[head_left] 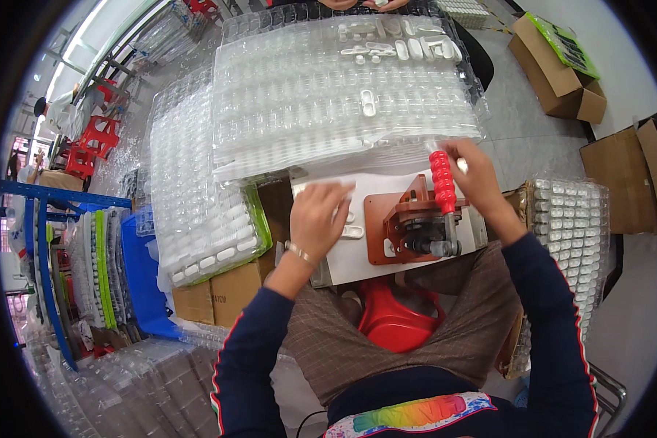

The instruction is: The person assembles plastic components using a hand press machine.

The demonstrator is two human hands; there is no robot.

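A reddish-brown toggle-clamp press [405, 219] with an upright red ribbed handle [442, 182] stands on a white work board [336, 266]. My left hand [317, 215] hovers left of the press, fingers stretched to the right and thumb apart. Its fingertips are blurred, and I see nothing held in it. Beside it on the board lie small white oval parts [352, 232], partly covered by the hand. My right hand [476, 175] is just right of the red handle, its fingers curled round a small white piece [462, 166]. Whether it touches the handle I cannot tell.
Beyond the board, stacked clear plastic trays [285, 95] bear loose white oval parts [368, 104]. Filled trays [215, 252] stand left on a cardboard box [223, 296]; more trays [573, 226] are at right. A red stool [398, 321] is between my legs. Another person's hands [383, 4] show at the top.
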